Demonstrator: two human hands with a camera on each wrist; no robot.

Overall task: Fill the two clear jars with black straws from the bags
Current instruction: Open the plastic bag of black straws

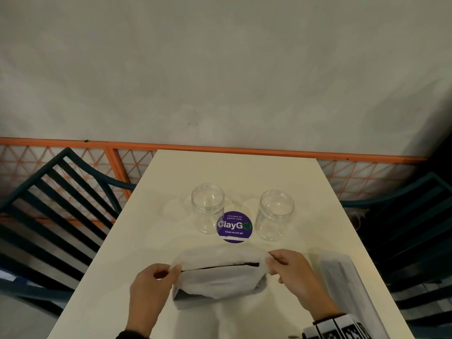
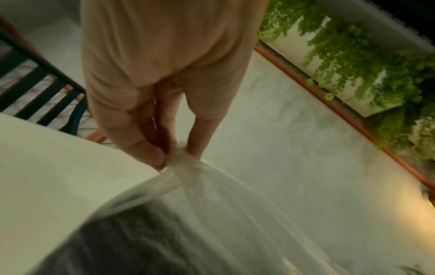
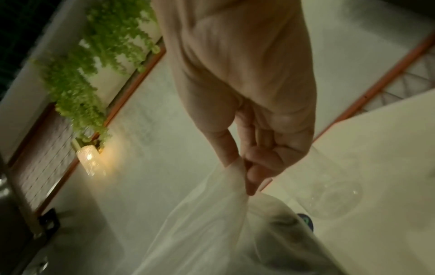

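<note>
A translucent white bag of black straws lies near the front of the white table. My left hand pinches the bag's left top corner, and my right hand pinches the right corner, so the mouth is stretched between them. The left wrist view shows the bag pinched in the left hand; the right wrist view shows the bag pinched in the right hand. Two clear jars stand upright with nothing inside, the left jar and the right jar, behind the bag.
A purple round sticker lies between the jars. A second translucent bag lies along the table's right edge. Dark slatted chairs stand on the left and on the right. A wall with an orange rail rises behind the table.
</note>
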